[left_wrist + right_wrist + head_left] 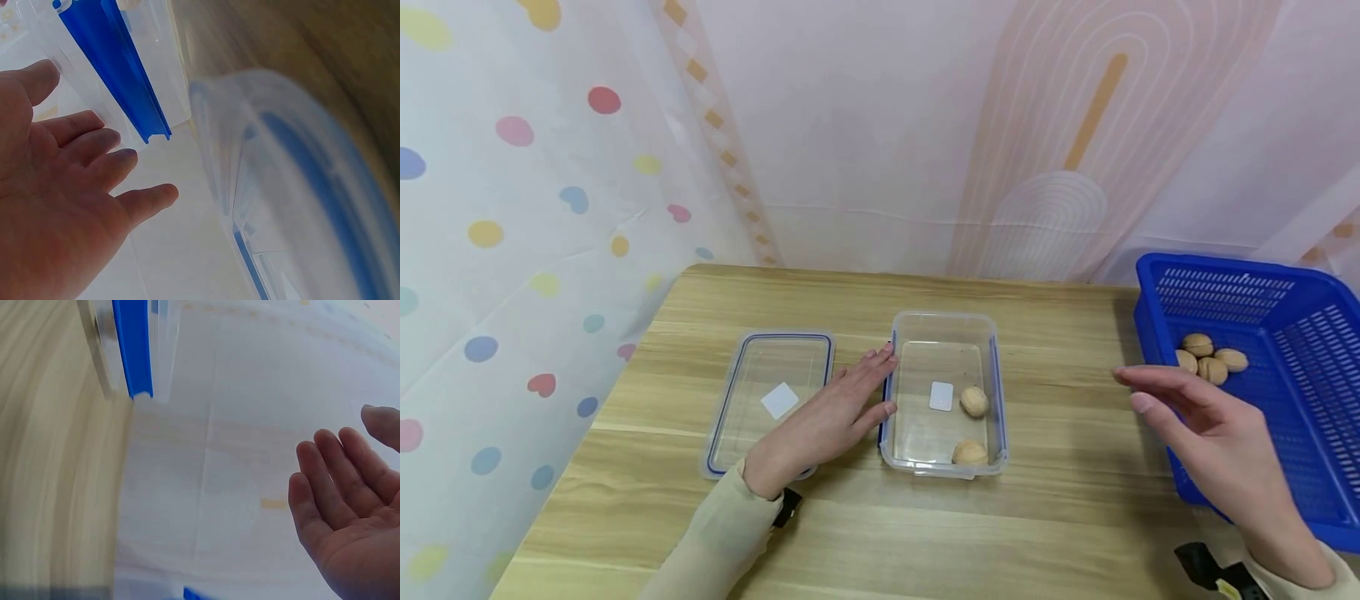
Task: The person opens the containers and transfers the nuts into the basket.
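A clear plastic container with blue side clips stands on the table, a walnut and a second walnut inside at its right side. Against its left wall rests my left hand, fingers extended and holding nothing. The wrist of that hand passes over the container's clear lid, which lies flat at the left. My right hand hovers beside the left edge of a blue basket, fingers loosely bent with nothing between them. Several walnuts sit in the basket's left part.
The wooden table ends at a patterned cloth backdrop, which also hangs along the left side. White labels are on the lid and the container. Bare wood shows between container and basket.
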{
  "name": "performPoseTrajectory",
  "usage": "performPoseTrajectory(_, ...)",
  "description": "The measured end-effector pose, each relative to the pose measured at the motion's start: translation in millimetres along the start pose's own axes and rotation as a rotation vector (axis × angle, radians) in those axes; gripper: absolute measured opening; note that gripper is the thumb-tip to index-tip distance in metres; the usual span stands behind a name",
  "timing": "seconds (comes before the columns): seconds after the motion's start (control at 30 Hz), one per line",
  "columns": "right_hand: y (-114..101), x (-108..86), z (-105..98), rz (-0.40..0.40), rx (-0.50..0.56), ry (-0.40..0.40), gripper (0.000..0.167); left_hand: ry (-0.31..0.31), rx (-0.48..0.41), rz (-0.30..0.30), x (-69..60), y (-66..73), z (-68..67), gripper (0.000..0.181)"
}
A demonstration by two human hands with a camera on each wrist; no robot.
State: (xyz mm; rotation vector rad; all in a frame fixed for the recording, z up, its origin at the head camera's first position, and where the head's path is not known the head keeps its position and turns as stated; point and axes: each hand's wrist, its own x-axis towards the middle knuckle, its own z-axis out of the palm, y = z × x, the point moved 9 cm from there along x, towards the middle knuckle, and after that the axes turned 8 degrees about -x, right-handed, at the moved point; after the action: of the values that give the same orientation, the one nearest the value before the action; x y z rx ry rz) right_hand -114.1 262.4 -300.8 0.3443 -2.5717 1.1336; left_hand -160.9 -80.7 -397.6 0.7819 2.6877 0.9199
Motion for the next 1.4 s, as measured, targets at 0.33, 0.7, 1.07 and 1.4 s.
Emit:
performPoseTrajectory(0.33, -12.8, 10.5, 37.9, -0.048, 0.060, -0.100, 0.029, 0.002, -0.002, 0.001, -0.7, 0.4, -0.3, 0.063)
performPoseTrajectory(0.7, -21.4, 24.2, 73.2, -0.124, -0.009, -0.146, 0.027, -0.005, 0.009, 0.001, 0.7, 0.2, 0.6, 0.063)
performPoseTrajectory(1.07, -27.2, 38.2, 105.5, -0.265, -0.110, -0.198, 0.026, -0.004, 0.001, 0.000, 0.5, -0.2, 0.4, 0.063)
performPoseTrajectory(1.4, -28.1, 46.8, 129.2, -0.324, -0.154, -0.326, 0.030, -0.001, 0.003, 0.009, 0.7, 1.4, -0.1, 0.063)
